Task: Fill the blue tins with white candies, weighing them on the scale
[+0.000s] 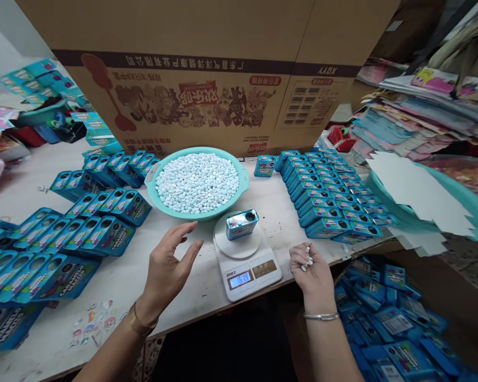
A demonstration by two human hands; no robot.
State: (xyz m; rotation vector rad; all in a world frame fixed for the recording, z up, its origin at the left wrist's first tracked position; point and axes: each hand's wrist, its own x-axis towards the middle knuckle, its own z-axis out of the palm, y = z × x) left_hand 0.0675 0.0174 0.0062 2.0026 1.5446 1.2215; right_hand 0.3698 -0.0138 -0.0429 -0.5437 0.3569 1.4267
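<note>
The right hand (313, 270) has a narrow grip, its fingers curled over a few small white pellets (309, 260); the loose curl probably keeps such smooth pieces from rolling away. The left hand (167, 262) has a wide grip, thumb and fingers apart, holding nothing, near the scale (247, 269) and the bowl.

Between the hands, a blue tin (241, 227) stands upright on the scale's round white pan, seemingly there so that the pan bears its whole load. It is boxy with rounded corners and a shiny, metal-looking top with a round dark opening towards one end. The scale's lit display faces the person, likely for easy reading.

Just behind, a turquoise bowl (244, 183), apparently plastic, holds a heap of pale, smooth, rounded pellets, presumably set centrally to suit both hands. On the white worktop (191, 300), left-side tins (111, 236) and right-side tins (322, 212) stand in close rows, which seems to save space.

A printed cardboard carton (223, 32) rises behind the bowl like a screen. Below the worktop's edge, at lower right, more blue tins (394, 329) lie in a jumbled pile.
</note>
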